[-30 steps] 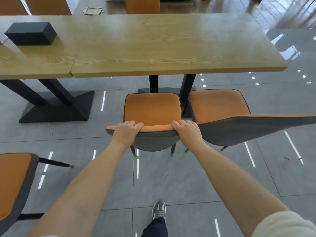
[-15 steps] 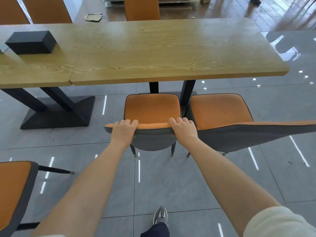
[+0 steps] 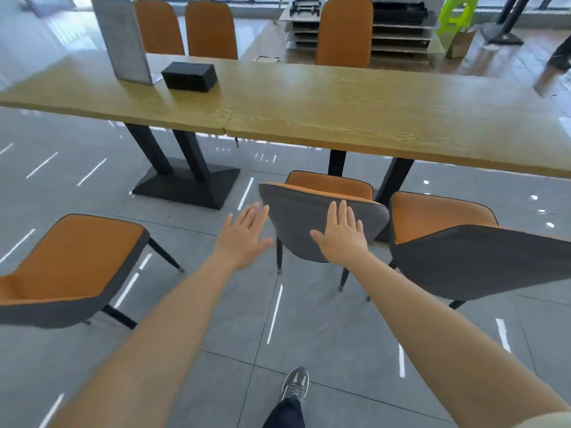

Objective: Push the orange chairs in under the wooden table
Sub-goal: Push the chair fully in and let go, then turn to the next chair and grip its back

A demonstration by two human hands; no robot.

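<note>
An orange chair with a grey back (image 3: 302,217) stands in front of me, its seat partly under the long wooden table (image 3: 355,118). My right hand (image 3: 340,233) lies flat and open against the chair's grey back. My left hand (image 3: 244,233) hovers open just left of the chair, apart from it. A second orange chair (image 3: 438,217) stands to the right, its seat near the table edge. A third orange chair (image 3: 74,261) stands at the left, well out from the table.
A black box (image 3: 189,76) and an upright menu card (image 3: 122,41) sit on the table. Black table bases (image 3: 188,186) stand on the grey tiled floor. More orange chairs (image 3: 344,32) line the far side. My shoe (image 3: 295,386) is at the bottom.
Both hands have let go of the top of the chair back and opened. The view has swung left and up, and the left chair now shows more fully.
</note>
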